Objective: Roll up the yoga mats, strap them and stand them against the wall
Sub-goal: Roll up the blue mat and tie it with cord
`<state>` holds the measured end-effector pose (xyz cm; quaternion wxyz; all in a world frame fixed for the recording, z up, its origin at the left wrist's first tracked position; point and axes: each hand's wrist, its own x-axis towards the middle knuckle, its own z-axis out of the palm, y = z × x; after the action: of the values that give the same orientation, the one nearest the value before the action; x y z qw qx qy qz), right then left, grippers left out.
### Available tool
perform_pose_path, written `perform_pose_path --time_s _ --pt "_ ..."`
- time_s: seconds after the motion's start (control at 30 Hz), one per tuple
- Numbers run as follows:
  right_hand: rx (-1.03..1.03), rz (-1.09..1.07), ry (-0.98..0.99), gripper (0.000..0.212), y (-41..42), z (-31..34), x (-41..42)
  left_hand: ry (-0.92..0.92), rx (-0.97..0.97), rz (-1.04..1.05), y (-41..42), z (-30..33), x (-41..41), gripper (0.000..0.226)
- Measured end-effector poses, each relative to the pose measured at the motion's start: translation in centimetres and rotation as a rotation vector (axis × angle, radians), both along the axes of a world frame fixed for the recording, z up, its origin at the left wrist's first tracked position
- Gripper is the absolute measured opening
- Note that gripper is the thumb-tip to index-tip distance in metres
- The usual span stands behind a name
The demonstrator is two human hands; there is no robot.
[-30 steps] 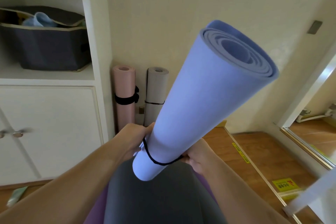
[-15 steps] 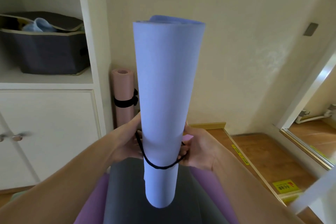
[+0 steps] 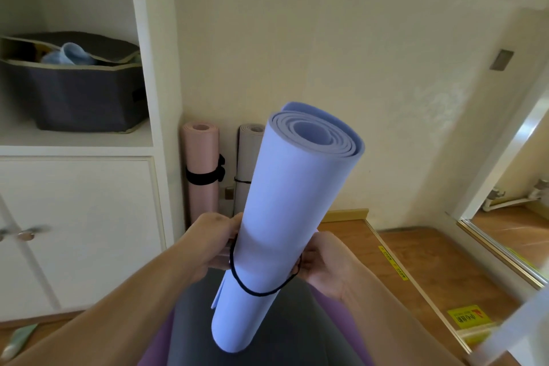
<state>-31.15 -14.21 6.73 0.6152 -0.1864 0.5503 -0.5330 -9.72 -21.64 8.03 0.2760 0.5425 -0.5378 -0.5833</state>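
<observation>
A rolled blue yoga mat (image 3: 285,217) is held up in front of me, tilted so its open spiral end points up and to the right. A thin black strap (image 3: 255,291) loops loosely round its lower part. My left hand (image 3: 214,244) grips the mat and strap on the left side. My right hand (image 3: 323,264) pinches the strap against the mat on the right. A pink rolled mat (image 3: 202,157) with a black strap and a grey rolled mat (image 3: 248,157) stand upright against the wall in the corner.
A white cabinet (image 3: 80,217) with a dark fabric bin (image 3: 71,92) on its shelf stands at the left. A purple mat (image 3: 341,315) lies under my legs. Wooden floor (image 3: 416,270) with yellow stickers and a mirror frame (image 3: 505,258) are at the right.
The blue mat has tipped from upright toward the right, showing its spiral end again. Both hands stay at the strap low on the roll.
</observation>
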Motion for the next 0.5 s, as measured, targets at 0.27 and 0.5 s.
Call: perform_pose_path --time_s 0.27,0.5 --pt "-0.022 -0.081 0.422 0.050 -0.5 0.9 0.9 0.104 -0.014 -0.003 0.1 1.3 -1.3 0.047" --pt "-0.445 -0.205 0.526 0.036 0.2 7.1 1.5 0.550 -0.548 0.039 4.0 7.2 -2.7 0.062"
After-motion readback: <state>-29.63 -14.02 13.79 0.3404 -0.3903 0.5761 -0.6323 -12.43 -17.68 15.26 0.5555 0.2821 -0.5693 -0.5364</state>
